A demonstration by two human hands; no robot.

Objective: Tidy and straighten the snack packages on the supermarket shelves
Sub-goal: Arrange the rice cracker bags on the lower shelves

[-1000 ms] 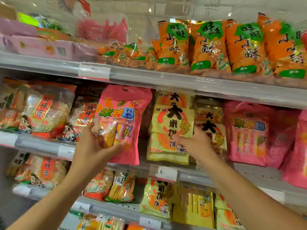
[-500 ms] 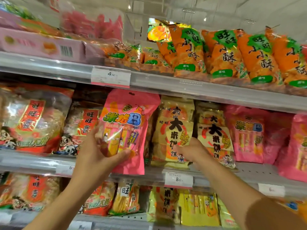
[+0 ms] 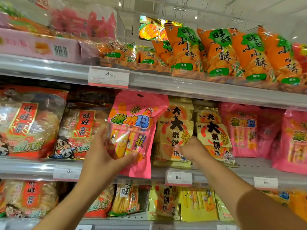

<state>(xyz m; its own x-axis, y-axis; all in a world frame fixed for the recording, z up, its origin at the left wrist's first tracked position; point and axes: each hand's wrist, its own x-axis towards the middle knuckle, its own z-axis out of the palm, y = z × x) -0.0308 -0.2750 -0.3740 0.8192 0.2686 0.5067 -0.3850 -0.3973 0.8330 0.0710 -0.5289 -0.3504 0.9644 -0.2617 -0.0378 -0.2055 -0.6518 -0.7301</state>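
- Pink foil stands out mid-shelf: the pink snack bag [image 3: 132,130] is upright in front of the middle shelf [image 3: 33,168], its bottom edge hanging below the shelf lip.
- The left hand [image 3: 106,156] grips that bag from its left side, thumb curled across the front near the clear window, the other fingers tucked behind and out of sight.
- The right hand [image 3: 192,150] reaches between two yellow rice-cracker packs, the left pack [image 3: 174,130] and the right pack [image 3: 214,138]. Its fingers are bent and pushed in among the packs; whether they pinch one I cannot tell, as the fingertips are hidden.
- Red-labelled clear bags [image 3: 29,123] sit left of the pink bag; more pink bags [image 3: 244,130] stand to the far right on the same shelf.
- Orange packs [image 3: 221,53] line the upper shelf; those at the right edge are cut off.
- Top-left goods are blurred and hard to read; the price tag [image 3: 108,77] shows 4.50.
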